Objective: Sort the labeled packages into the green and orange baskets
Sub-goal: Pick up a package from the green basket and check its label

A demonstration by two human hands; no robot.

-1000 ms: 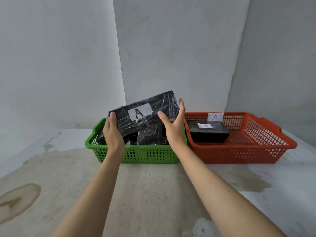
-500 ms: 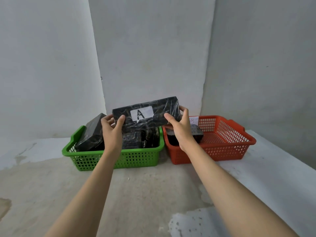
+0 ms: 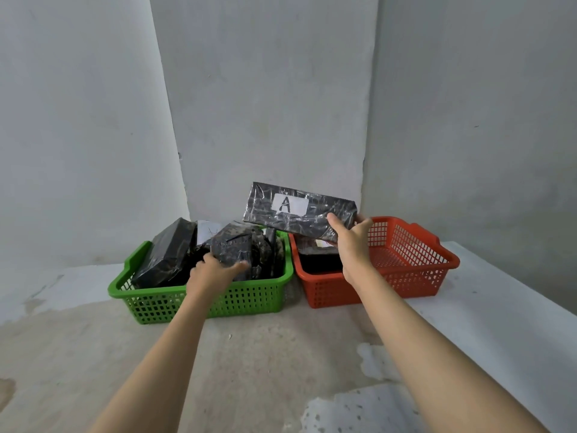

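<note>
Right hand [image 3: 351,242]: grips the right end of the "A" package [image 3: 298,214], thumb on its near face and fingers curled behind its far edge.
"A" package: long black film-wrapped box with a white label reading "A"; held in the air, tilted down to the right, above the gap between the two baskets and partly over the left end of the orange basket [image 3: 406,276].
Left hand [image 3: 215,270]: reaches into the green basket [image 3: 218,301]; its fingers rest on the near face of a crumpled black package [image 3: 237,245]. Whether they grip or only touch it cannot be told.
Green basket: stands on the floor [image 3: 249,370] just left of the orange basket, their near corners almost touching. It is piled with black wrapped packages.
Leaning package [image 3: 168,254]: black box at the left end of the green basket, propped at a slant with its upper end above the rim.
White label [image 3: 207,231]: partly seen in the green basket behind the crumpled package; its letter cannot be read.
Orange basket: stands just right of the green basket. A black package [image 3: 318,260] lies at its left end, partly hidden by the right hand; the rest of the mesh bottom is bare.
Floor: pale, stained concrete in front of both baskets.
Walls [image 3: 265,104]: grey, close behind the baskets.
</note>
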